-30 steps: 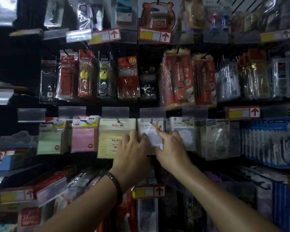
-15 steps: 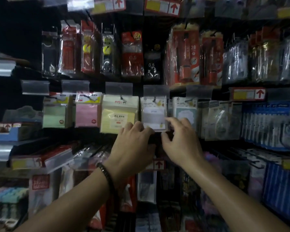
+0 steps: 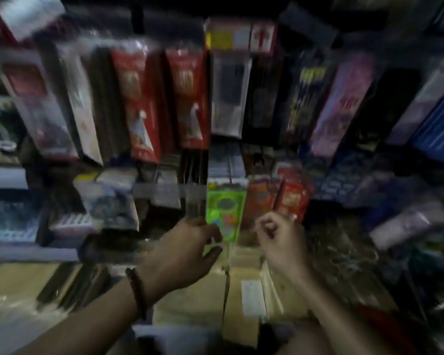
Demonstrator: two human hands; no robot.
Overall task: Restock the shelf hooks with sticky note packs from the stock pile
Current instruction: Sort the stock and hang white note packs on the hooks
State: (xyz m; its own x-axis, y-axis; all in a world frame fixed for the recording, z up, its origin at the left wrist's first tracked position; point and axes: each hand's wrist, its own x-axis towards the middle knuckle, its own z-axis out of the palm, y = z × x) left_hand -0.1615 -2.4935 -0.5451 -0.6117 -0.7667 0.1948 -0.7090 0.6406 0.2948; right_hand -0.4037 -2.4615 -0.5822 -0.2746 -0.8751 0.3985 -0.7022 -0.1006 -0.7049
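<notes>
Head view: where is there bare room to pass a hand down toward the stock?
Between left hand and right hand, over the flat cardboard box top, below the green pack. Crowded: hanging packs above, dark clutter right of it.

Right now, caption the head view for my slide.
Motion-blurred downward view: left hand and right hand hang before a green pack low on the display, cardboard boxes beneath.

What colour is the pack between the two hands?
The pack is bright green, seen best in the head view.
</notes>
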